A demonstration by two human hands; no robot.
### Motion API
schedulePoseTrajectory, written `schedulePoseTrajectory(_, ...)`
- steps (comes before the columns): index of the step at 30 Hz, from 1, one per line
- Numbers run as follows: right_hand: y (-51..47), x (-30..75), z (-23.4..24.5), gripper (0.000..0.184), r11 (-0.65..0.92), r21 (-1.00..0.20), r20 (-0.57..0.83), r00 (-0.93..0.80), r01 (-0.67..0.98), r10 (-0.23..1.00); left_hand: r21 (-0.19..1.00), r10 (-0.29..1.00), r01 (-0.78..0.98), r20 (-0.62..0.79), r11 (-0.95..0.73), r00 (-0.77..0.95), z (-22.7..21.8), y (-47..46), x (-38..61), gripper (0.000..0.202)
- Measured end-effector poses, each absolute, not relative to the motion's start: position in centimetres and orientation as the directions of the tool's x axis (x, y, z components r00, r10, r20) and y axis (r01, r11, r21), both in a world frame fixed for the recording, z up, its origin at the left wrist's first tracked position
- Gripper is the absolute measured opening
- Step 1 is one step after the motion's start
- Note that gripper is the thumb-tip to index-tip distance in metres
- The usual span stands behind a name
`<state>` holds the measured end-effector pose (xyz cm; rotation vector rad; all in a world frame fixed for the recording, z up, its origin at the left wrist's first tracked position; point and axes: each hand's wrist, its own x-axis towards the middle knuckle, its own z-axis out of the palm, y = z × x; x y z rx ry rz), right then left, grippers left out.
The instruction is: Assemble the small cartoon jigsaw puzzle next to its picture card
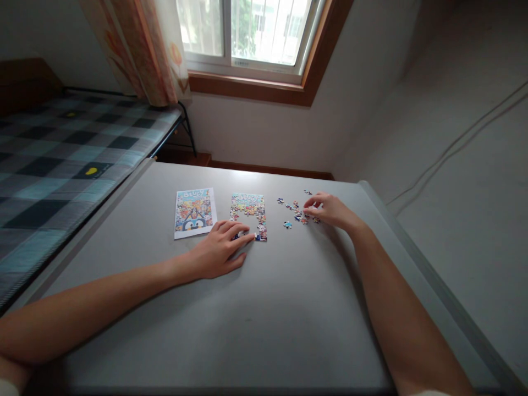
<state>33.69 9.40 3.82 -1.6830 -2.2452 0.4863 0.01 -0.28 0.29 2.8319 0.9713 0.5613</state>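
Note:
A partly assembled jigsaw puzzle lies on the table, with a gap in its middle and lower part. My left hand rests flat at its lower left, fingers spread, covering part of the bottom edge; the index fingertip touches the bottom row. Over at the right, my right hand is above a scatter of loose puzzle pieces, its fingers pinched. A small pale bit of a piece shows between them, partly hidden. One light blue piece lies apart, nearer to me.
Left of the puzzle lies a printed reference picture with a white border. All of it sits on a grey-white table. A bed with a checked cover stands at the left, a window behind, and a wall along the right side.

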Motion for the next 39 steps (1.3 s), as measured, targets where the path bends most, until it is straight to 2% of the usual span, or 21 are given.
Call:
schedulePoseTrajectory(12,9.1,32.2,3.4,0.02,0.266,-0.343,0.008,-0.28,0.901,0.96,0.206,0.619,0.584,0.298,-0.785,0.727,0.3,-0.3,0.1,0.045)
schedulePoseTrajectory(35,9.6,33.1,2.9,0.014,0.263,-0.331,0.046,-0.263,0.906,0.964,0.214,0.614,0.576,0.31,-0.789,0.726,0.3,-0.3,0.1,0.044)
schedulePoseTrajectory(39,9.7,33.1,2.4,0.015,0.247,-0.359,0.034,-0.252,0.9,0.967,0.214,0.613,0.574,0.308,-0.79,0.728,0.3,-0.3,0.1,0.044)
